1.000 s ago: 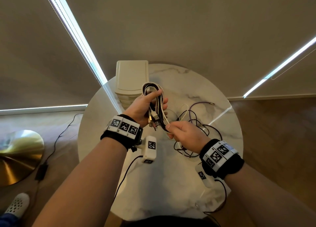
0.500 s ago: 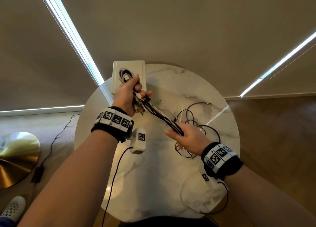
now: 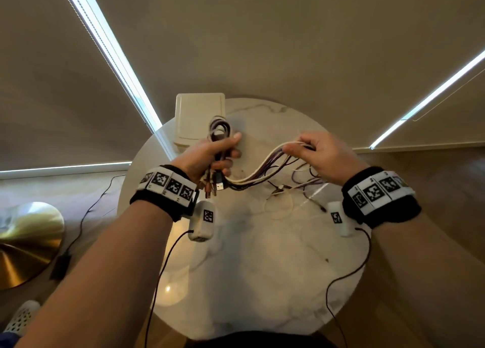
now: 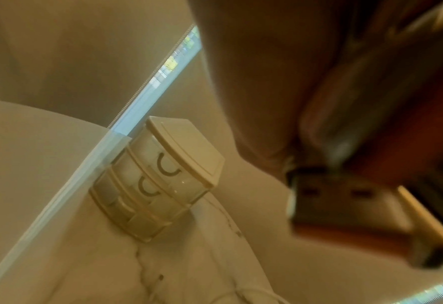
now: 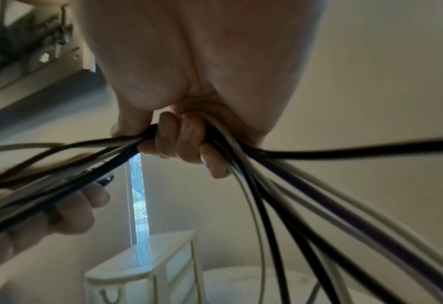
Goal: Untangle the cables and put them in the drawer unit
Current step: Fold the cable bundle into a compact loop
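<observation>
A bundle of black, white and purple cables [image 3: 258, 173] hangs between my two hands above the round marble table [image 3: 262, 282]. My left hand [image 3: 212, 154] grips the looped end of the bundle, with plug ends [image 3: 214, 187] dangling below it. My right hand [image 3: 312, 151] grips the same cables [image 5: 241, 164] further along; their loose tails [image 3: 304, 179] trail down onto the table. The cream drawer unit [image 3: 199, 116] stands at the table's far left edge, its drawers [image 4: 153, 185] shut. In the left wrist view a blurred plug [image 4: 332, 197] fills the right side.
Wrist cameras [image 3: 202, 224] hang under both wrists with thin black leads running off the near table edge. A brass lamp base [image 3: 23, 242] and a black lead lie on the floor at left. Window blinds close the space behind the table.
My right hand has slid along the cables and risen up to the right, drawing them out from the bundle. My left hand has kept its grip near the drawer unit.
</observation>
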The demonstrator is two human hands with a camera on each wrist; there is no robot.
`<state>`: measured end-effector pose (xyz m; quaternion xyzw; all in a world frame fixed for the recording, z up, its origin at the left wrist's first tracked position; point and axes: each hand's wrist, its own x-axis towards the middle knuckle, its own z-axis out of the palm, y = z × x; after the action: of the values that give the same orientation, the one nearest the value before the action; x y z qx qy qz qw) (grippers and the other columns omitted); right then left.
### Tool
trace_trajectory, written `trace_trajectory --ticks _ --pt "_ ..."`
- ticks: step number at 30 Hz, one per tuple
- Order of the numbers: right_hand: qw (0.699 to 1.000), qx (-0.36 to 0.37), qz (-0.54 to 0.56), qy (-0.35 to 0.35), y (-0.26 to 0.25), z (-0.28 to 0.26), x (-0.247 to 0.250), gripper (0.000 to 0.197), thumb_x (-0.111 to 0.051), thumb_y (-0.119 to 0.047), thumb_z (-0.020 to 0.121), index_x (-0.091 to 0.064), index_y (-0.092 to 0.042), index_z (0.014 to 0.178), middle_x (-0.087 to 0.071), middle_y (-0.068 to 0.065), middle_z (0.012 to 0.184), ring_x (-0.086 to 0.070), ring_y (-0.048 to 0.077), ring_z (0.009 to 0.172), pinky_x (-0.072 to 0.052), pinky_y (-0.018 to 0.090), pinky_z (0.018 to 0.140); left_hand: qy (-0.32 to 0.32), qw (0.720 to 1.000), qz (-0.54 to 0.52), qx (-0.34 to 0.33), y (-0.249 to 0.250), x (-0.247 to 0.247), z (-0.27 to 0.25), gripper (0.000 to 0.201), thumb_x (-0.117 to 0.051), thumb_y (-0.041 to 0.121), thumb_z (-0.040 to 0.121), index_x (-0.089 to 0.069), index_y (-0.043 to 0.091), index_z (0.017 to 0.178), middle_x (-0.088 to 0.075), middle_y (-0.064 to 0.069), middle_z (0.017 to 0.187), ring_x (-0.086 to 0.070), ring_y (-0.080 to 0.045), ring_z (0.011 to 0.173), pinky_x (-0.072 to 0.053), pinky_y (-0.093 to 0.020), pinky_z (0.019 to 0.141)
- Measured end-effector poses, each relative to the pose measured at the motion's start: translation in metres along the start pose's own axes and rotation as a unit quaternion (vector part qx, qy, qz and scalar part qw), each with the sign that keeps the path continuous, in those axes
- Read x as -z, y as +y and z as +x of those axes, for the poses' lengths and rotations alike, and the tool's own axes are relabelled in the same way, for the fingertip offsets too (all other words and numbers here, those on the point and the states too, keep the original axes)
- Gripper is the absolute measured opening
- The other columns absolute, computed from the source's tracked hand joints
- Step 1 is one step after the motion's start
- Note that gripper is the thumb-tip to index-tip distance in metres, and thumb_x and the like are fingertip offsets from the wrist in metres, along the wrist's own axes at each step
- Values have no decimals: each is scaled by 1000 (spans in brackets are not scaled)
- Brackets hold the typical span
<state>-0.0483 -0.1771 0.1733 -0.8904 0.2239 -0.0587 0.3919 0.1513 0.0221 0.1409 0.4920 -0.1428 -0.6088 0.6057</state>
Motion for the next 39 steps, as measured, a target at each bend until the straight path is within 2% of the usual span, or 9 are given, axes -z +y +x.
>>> trace_trajectory --ticks 5,9,11,15,21,25,29,33,39 --pt "997 47 -49 19 -34 28 -1 38 -56 -54 98 -67 -19 89 -51 -7 64 -43 2 53 -30 19 50 -73 992 104 17 -11 -36 0 66 -67 49 92 -52 -5 127 -72 -20 123 -38 -3 44 -49 -18 55" --pt "997 60 -50 29 -43 37 -5 39 -56 -55 98 -67 -18 93 -57 -3 70 -45 4 56 -37 27 57 -75 984 160 -11 -17 -48 -3 67 -57 37 103 -46 -26 124 -72 3 64 -38 -4 43 -42 -18 55" --pt "997 57 -44 29 -39 37 -8 39 -57 -55 97 -68 -19 94 -63 -1 75 -53 9 63 -43 34 62 -60 980 190 -20 -16 -50 -5 47 -57 25 103 -58 -21 112 -69 4 60 -38 -6 43 -41 -20 55" --pt "998 50 -31 20 -31 34 -12 36 -61 -55 95 -68 -20 94 -65 2 78 -56 16 67 -46 37 65 -29 979 200 -4 -19 -45 -5 11 -66 15 99 -66 4 98 -72 -12 86 -41 -9 44 -44 -21 50" --pt "998 41 52 24 -24 32 -7 19 -72 -42 92 -75 -24 96 -73 -9 86 -66 0 82 -46 14 72 -31 992 124 -15 -24 -46 -5 13 -64 6 98 -72 6 108 -76 -16 113 -73 -27 107 -59 -39 95" --pt "994 41 88 39 -15 30 -4 26 -75 -46 88 -76 -21 95 -75 -4 89 -69 9 85 -52 25 78 -69 997 27 -17 -21 -49 -7 11 -63 8 97 -67 1 104 -74 -14 92 -73 -21 79 -62 -33 77" --pt "997 24 66 33 -3 29 -10 53 -65 -64 83 -66 -12 91 -60 3 67 -55 11 58 -44 28 57 -88 993 -80 -17 -18 -46 -7 11 -58 18 100 -63 8 96 -64 3 69 -65 -12 63 -55 -23 69" --pt "994 -37 103 -11 21 14 -35 51 -50 -66 91 -58 -16 92 -53 -11 61 -51 5 50 -44 25 54 -14 979 -188 -74 -10 -36 0 13 -56 20 102 -66 12 101 -61 6 74 -64 -10 71 -52 -25 78" --pt "983 -82 155 62 5 7 -59 46 -38 -54 106 -58 -16 92 -46 -13 58 -44 0 44 -34 20 52 64 988 -127 -66 -24 -37 4 8 -66 15 97 -73 18 94 -69 -2 92 -71 -12 80 -60 -30 70"
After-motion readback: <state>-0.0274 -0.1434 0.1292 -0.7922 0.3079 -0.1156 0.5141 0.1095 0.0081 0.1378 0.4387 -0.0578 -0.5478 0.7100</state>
